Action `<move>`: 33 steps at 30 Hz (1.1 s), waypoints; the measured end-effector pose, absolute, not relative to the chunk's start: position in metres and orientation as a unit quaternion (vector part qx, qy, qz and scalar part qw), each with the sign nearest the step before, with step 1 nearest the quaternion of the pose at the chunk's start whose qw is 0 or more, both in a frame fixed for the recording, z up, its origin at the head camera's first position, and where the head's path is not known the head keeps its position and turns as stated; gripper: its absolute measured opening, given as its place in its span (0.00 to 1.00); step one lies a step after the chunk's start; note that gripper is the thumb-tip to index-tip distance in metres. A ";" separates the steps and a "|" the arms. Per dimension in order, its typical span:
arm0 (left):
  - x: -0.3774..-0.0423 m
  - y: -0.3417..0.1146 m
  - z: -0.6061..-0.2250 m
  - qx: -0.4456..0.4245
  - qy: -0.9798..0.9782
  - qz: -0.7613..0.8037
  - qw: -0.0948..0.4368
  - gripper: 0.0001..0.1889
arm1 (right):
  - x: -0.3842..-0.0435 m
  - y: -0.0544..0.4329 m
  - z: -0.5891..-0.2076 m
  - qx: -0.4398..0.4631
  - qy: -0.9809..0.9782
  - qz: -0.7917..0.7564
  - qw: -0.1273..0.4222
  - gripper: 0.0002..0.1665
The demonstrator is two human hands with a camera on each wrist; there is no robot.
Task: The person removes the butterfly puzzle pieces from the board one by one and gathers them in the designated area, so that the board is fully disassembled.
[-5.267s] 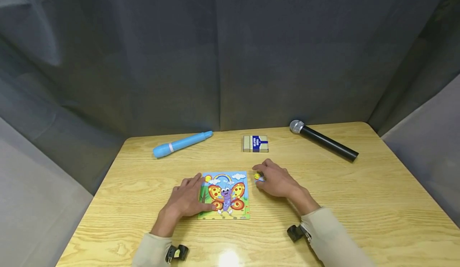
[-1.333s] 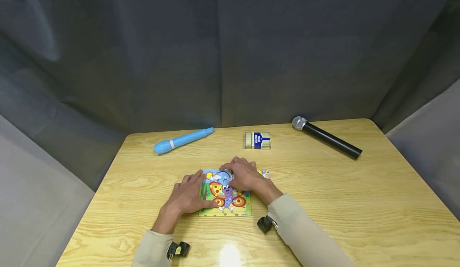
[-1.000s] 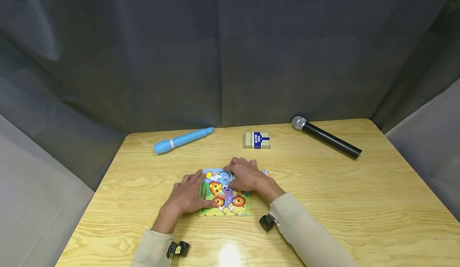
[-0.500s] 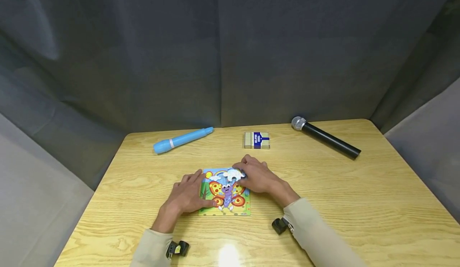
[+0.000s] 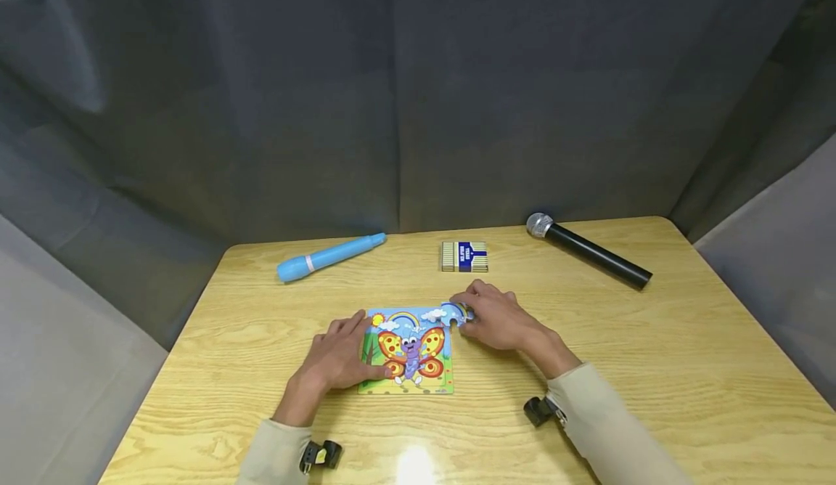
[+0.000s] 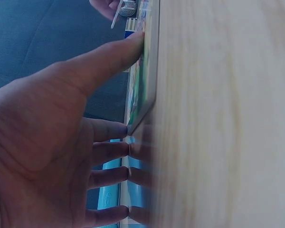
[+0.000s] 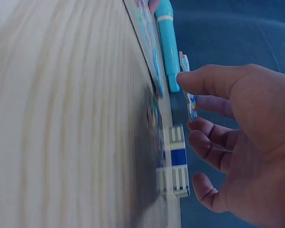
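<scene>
**Camera setup**

Head: looking forward and down from high up, taking in both far corners of the surface [image 5: 653, 369]. Wrists: rolled sideways, set low, facing the far edge, close to left hand [image 6: 47, 137] and right hand [image 7: 261, 128]. Sharing butterfly puzzle [image 5: 406, 354] and blue tube [image 5: 332, 257] across all three.

The left sleeve [image 5: 274, 456], lower left in the head view, is showing plain beige cloth; the right sleeve [image 5: 610, 423], lower right, is matching it. Beside them, the left camera [image 5: 332, 455] and right camera [image 5: 538, 412] are showing small black casings, the left carrying a yellow patch [image 5: 321, 457].
</scene>
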State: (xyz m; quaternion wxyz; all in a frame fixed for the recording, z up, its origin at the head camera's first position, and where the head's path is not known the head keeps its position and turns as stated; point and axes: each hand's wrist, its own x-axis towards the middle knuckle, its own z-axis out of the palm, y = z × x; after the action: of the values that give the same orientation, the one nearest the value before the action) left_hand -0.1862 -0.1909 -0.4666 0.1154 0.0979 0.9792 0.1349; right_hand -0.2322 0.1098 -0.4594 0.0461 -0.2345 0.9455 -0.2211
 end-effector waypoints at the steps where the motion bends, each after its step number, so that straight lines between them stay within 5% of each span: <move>1: -0.186 -0.191 -0.467 0.098 0.979 0.136 0.115 0.56 | -0.232 0.113 -0.460 -0.233 0.947 -0.219 0.046 0.28; 33: -0.188 -0.194 -0.464 0.099 0.979 0.131 0.117 0.56 | -0.230 0.185 -0.469 -0.191 0.964 -0.178 0.040 0.27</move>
State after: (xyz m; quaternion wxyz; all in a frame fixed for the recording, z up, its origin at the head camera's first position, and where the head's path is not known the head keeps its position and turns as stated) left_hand -0.1879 -0.1944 -0.4643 0.1171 0.0990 0.9794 0.1314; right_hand -0.2301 0.1853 -0.4695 0.0402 -0.1911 0.9644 -0.1784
